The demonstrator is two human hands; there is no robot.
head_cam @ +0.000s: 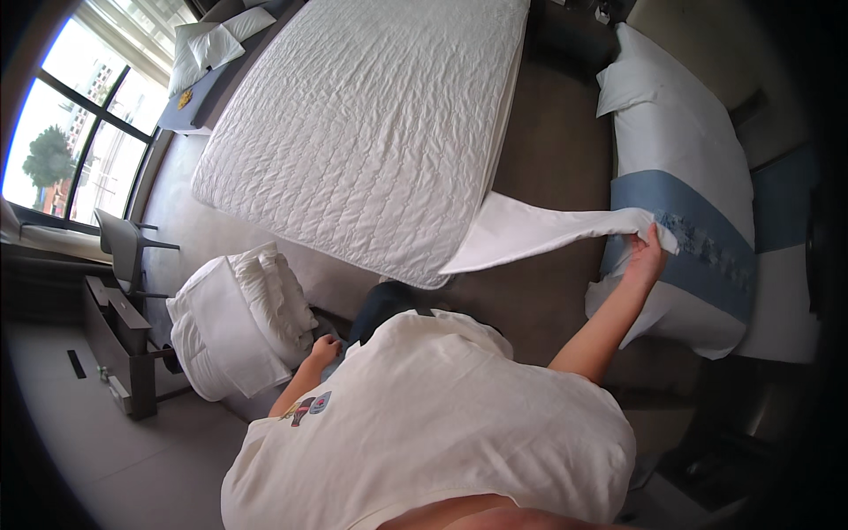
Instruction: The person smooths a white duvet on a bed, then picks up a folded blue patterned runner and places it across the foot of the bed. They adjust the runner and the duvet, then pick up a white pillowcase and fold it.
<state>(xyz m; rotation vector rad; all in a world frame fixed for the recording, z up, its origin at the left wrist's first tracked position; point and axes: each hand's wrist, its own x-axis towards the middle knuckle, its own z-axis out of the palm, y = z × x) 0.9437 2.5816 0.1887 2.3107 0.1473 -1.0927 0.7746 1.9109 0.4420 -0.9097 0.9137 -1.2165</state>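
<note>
A bed with a white quilted mattress pad [358,132] lies before me. My right hand [647,255] is stretched out to the right and grips the end of a white sheet [530,232]. The sheet runs from under the pad's near right corner to my fingers, pulled out above the floor. Near my left side my left hand [327,349] hangs with its fingers curled, holding nothing that I can see. It is close to a folded white duvet [232,318] heaped at the left.
A second bed with white linen and a blue runner [689,245] stands at the right. At the left are a grey chair [122,248], a dark desk [136,358] and a window [93,126]. A window seat with white pillows [215,46] is at the upper left.
</note>
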